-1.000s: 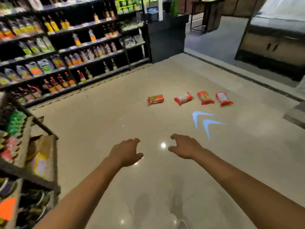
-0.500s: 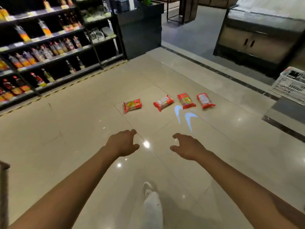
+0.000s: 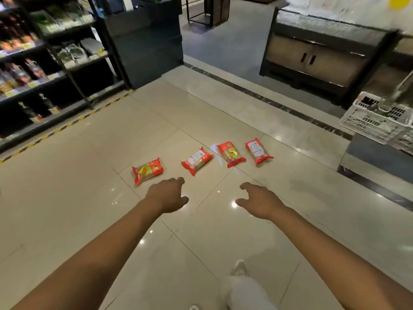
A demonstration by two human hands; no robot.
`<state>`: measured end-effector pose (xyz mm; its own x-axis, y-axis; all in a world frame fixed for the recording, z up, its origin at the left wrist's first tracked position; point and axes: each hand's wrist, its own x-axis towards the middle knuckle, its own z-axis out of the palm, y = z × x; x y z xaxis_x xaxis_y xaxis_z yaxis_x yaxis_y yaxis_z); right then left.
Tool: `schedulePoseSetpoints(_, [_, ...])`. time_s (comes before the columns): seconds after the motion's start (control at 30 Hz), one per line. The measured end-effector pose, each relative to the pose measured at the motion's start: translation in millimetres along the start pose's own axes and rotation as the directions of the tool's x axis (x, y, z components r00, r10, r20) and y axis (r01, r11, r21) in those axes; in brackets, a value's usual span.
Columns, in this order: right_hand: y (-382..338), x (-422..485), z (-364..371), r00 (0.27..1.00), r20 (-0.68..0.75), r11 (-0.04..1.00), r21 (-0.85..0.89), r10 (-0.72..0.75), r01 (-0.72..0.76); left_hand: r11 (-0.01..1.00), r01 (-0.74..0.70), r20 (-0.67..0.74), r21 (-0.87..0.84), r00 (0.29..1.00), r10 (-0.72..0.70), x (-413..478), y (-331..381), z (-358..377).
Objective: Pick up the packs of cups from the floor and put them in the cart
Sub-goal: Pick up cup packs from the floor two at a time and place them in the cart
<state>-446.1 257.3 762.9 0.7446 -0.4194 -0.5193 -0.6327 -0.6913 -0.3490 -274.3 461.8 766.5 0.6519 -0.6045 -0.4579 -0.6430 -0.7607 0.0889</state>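
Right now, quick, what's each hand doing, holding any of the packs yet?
Left hand: open, fingers loosely curled, holding nothing.
Right hand: open, fingers spread, holding nothing.
All four red packs lie on the floor.

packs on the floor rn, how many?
4, in a loose row ahead of both empty hands: far-left pack, second pack, third pack, far-right pack. None visibly hidden.

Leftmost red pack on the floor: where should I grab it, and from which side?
Take the leftmost pack across its narrow middle, from above with the left hand. It lies flat, long axis roughly left-right, clear of the next pack, so fingers likely fit both long edges.
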Motion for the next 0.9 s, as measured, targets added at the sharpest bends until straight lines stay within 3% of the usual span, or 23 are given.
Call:
schedulePoseSetpoints(0.33, [86,257,-146,0.997,0.026,0.992,0.097,0.078,-0.08,0.999,0.03,0.041,0.017,0.999,-0.031,272,73,-83])
schedulePoseSetpoints(0.53, [150,403,-220,0.986,0.063,0.987,0.03,0.157,-0.159,1.0,-0.004,0.098,-0.002,0.995,0.004,435,124,-101])
schedulePoseSetpoints(0.67, [189,514,-238,0.973,0.098,0.978,-0.002,0.208,-0.208,0.998,-0.057,0.166,0.0,0.984,0.056,561,152,-86])
schedulePoseSetpoints(0.9, [266,703,-208,0.938,0.162,0.951,-0.01,0.307,-0.31,0.998,-0.01,0.257,-0.064,0.966,0.026,787,184,-15])
